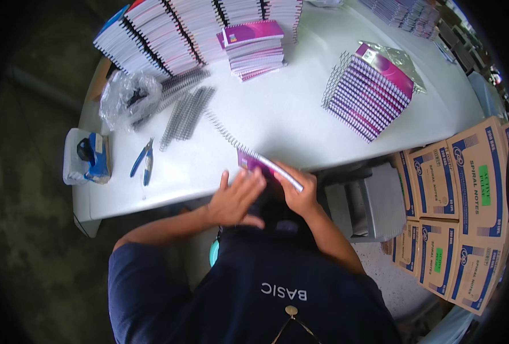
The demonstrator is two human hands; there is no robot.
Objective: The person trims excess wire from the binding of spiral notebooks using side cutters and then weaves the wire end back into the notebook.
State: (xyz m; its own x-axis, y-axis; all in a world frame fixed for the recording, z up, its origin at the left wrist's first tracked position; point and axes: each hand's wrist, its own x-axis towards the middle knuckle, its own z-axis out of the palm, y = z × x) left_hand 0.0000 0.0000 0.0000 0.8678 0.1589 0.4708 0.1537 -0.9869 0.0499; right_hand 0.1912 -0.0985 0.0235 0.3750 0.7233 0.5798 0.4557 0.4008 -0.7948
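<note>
My right hand (298,192) grips a small purple notebook (245,160) at the table's front edge, its white page edge turned up. A long wire spiral coil (223,132) runs along that edge, and its free end sticks out past the notebook over the table toward the far left. My left hand (237,199) is open beside the notebook, fingers spread and palm flat. Whether its fingertips touch the cover I cannot tell. Loose spiral coils (188,112) lie in a bundle farther left. Blue-handled cutting pliers (144,160) rest near the left front of the table.
Purple notebooks stand in a pile (256,49) at the back and a bound stack (369,94) at the right. Large bound books (168,34) line the far edge. A plastic bag (129,100) and tape dispenser (97,157) sit left; cardboard boxes (440,178) and a grey chair (374,200) stand right.
</note>
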